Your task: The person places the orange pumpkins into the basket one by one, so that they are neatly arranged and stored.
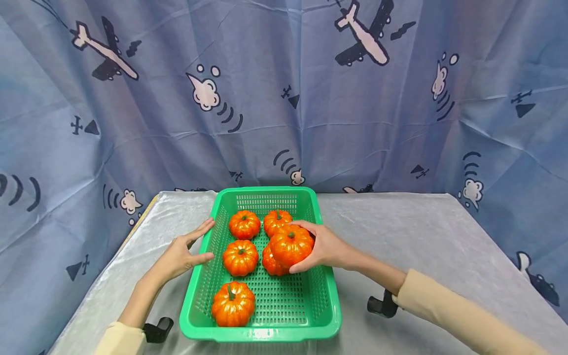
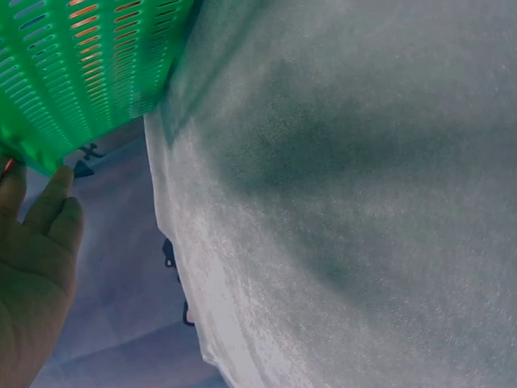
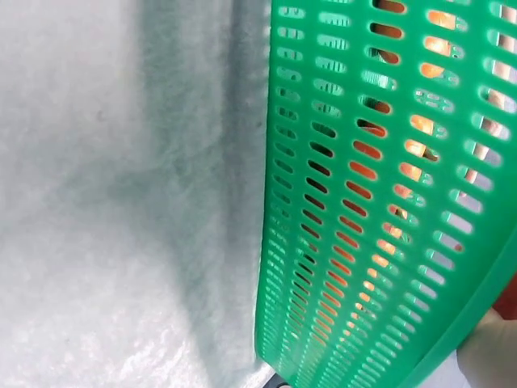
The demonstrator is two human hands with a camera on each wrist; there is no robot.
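Note:
In the head view my right hand [image 1: 326, 246] holds a small glossy orange pumpkin [image 1: 291, 245], thumb and fingers on either side of it, over the green plastic basket [image 1: 263, 335]. That held pumpkin partly covers another pumpkin [image 1: 271, 264] in the basket. More pumpkins lie inside, among them a front-left one [image 1: 233, 304]. On the left, my left hand [image 1: 179, 256] has its thumb and fingers spread, with the tips at the basket's long rim. Its extended fingers show beside the basket wall [image 2: 89, 73] in the left wrist view. Basket mesh [image 3: 363, 202] mostly fills the right wrist view's right half.
A pale silvery cloth [image 1: 399, 236] covers the table under the basket. Behind hangs a blue curtain [image 1: 266, 98] printed with airplanes. Black wrist mounts [image 1: 382, 304] sit under both forearms.

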